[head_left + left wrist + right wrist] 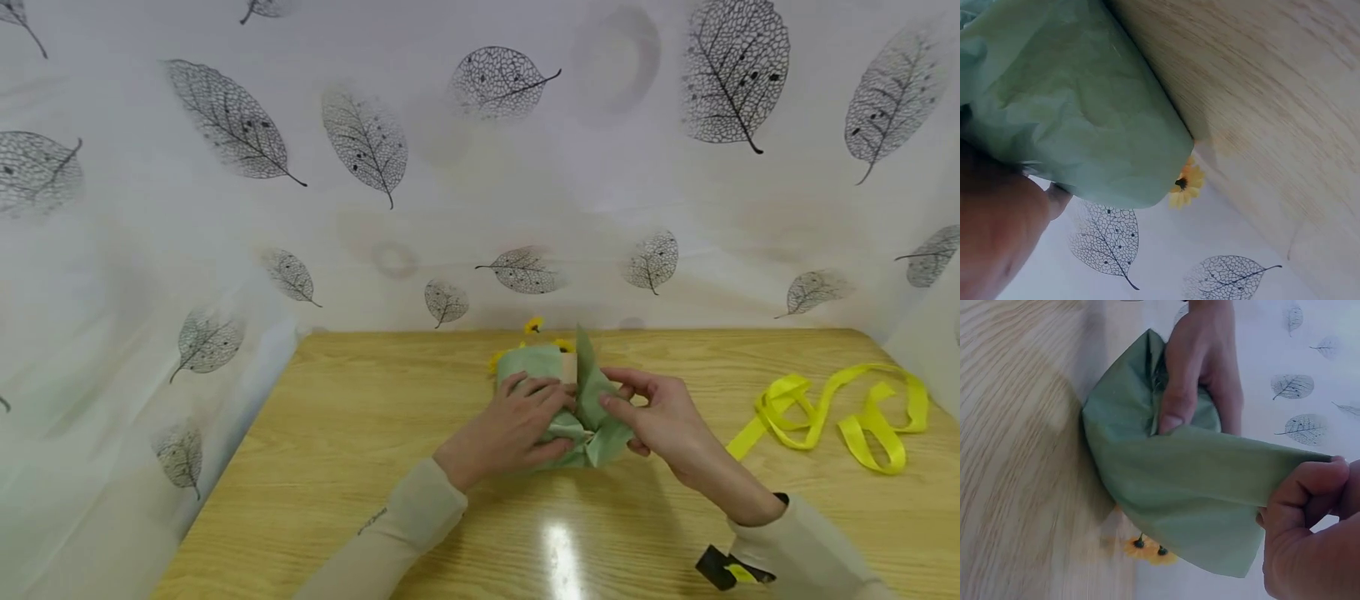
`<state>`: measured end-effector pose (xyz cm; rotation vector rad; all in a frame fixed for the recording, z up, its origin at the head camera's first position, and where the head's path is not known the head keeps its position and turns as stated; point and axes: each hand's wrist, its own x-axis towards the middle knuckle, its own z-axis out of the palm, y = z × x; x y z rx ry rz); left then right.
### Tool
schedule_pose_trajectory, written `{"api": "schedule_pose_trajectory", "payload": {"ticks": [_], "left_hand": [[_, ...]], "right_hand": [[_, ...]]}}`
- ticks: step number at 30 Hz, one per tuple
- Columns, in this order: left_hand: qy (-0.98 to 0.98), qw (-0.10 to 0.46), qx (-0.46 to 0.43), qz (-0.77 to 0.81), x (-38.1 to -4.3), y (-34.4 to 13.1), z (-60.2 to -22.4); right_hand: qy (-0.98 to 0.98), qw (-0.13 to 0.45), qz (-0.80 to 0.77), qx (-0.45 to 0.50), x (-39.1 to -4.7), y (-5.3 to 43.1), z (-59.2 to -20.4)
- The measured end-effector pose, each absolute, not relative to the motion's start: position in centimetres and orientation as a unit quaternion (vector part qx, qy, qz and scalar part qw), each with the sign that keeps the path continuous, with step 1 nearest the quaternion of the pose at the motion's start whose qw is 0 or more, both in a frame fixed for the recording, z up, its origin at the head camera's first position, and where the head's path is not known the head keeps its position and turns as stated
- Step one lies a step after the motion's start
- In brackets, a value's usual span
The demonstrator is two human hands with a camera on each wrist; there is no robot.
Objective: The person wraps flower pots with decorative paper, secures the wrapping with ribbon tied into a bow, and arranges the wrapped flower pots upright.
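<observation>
A bundle of yellow flowers (533, 325) lies wrapped in green wrapping paper (528, 362) on the table, its blooms poking out at the far end. Across the top of the bundle rests my left hand (517, 421), fingers spread and thumb pressing the gathered paper near the bottom. Thumb and fingers of my right hand (663, 421) pinch the loose right edge of the paper, which stands raised off the bundle. In the right wrist view that flap (1204, 469) is stretched between the two hands, with two blooms (1141, 547) below it. The flower stems are hidden inside the paper.
A long yellow ribbon (795, 417) lies in loose loops on the right of the wooden table (360, 400). By the right sleeve is a small black object (716, 567) with a yellow part. A leaf-printed white cloth (450, 208) hangs behind the table.
</observation>
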<state>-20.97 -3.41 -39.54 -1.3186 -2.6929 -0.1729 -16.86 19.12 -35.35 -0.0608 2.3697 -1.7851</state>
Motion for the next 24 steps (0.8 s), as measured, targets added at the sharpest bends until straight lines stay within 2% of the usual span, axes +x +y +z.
{"api": "schedule_pose_trajectory", "payload": {"ticks": [7, 14, 19, 24], "left_hand": [[-0.886, 0.114, -0.445, -0.070, -20.8, -3.4, -39.8], [-0.878, 0.156, -0.447, -0.071, -20.8, -3.4, -40.2], [-0.891, 0.156, -0.422, -0.054, -20.7, -3.4, -40.2], [-0.910, 0.123, -0.388, -0.075, -20.6, -3.6, -40.2]], "right_hand": [[0.783, 0.099, -0.614, -0.023, -16.8, 18.5, -34.8], [0.781, 0.083, -0.619, -0.015, -16.6, 18.0, -34.6], [0.777, 0.084, -0.624, -0.022, -16.4, 17.8, -34.6], [0.791, 0.071, -0.608, -0.021, -16.3, 17.5, -34.7]]}}
